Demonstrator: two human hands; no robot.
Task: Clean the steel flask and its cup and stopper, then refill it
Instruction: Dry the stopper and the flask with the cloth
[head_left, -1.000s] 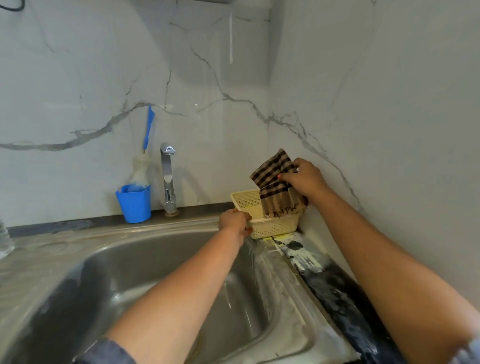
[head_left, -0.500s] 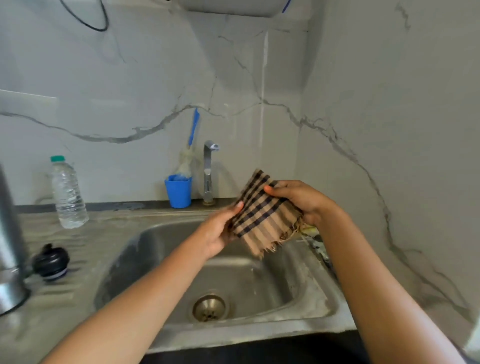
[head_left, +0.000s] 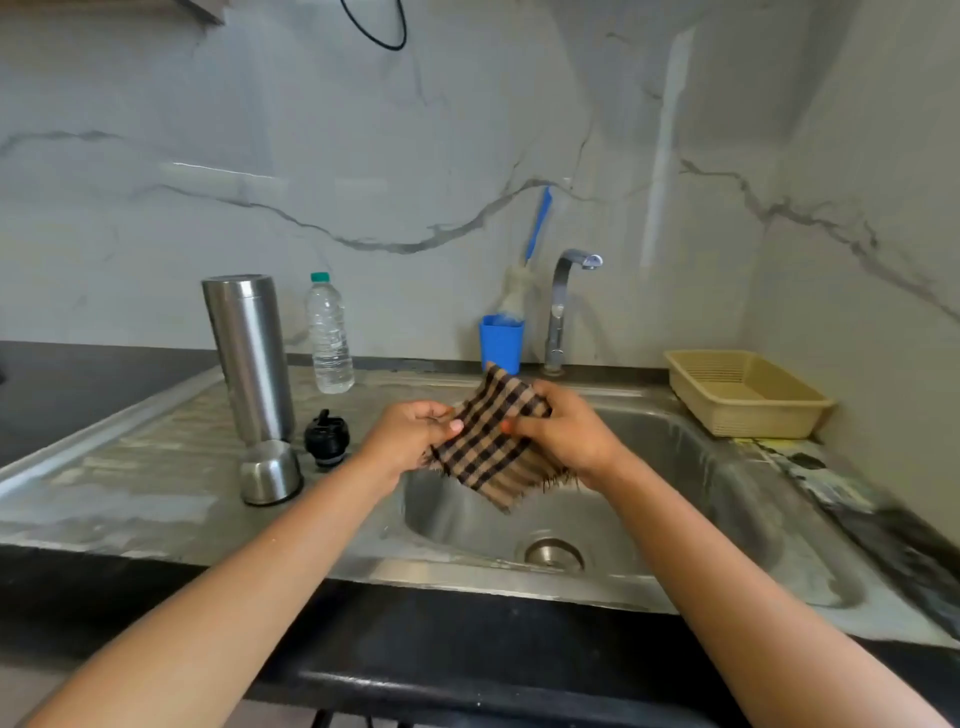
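Both hands hold checked cloth (head_left: 493, 447) over sink (head_left: 727, 467) bowl: left hand (head_left: 415, 436) pinches its left edge, right hand (head_left: 566, 436) its right. Steel flask (head_left: 249, 358) upright on drainboard by bowl's left edge, cup (head_left: 270, 473) in front, stopper (head_left: 326, 439) just beside; all left of hands, left hand nearer

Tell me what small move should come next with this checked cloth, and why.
Probably let go with the left hand and reach for the steel flask, leaving the checked cloth in the right hand. Both grip the cloth over the sink; the flask, its cup and black stopper stand untouched on the drainboard at left.
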